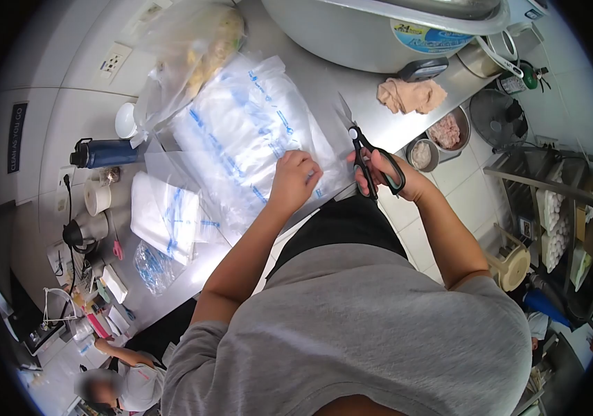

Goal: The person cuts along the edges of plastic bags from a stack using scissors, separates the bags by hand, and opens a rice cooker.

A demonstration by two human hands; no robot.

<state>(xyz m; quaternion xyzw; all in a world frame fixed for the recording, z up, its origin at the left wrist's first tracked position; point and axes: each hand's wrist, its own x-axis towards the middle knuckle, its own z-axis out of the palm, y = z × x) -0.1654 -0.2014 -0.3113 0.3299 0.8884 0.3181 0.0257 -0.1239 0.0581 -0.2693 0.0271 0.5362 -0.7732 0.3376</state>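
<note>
Scissors (355,132) at the near edge of the steel table (328,80), blades over bare metal between bags (241,132) and cloth (413,96); black handles, blades aimed away from body; bags clear, blue-printed, stacked, wrinkled; right hand (402,180) holds scissors by the handles, fingers curled; left hand (296,179) on bags' near part, fingers bent, narrow; cannot tell if it pinches plastic.

Plastic stack (255,132) on table (321,73). Filled bag (210,52) at its far left; cup (125,120) and bottle (108,153) further left. Pot (352,38) beyond stack, to right; cloth (411,96) before pot. Meat (443,130) in bowl (465,130) right of cloth; second bowl (434,161) just beside.
</note>
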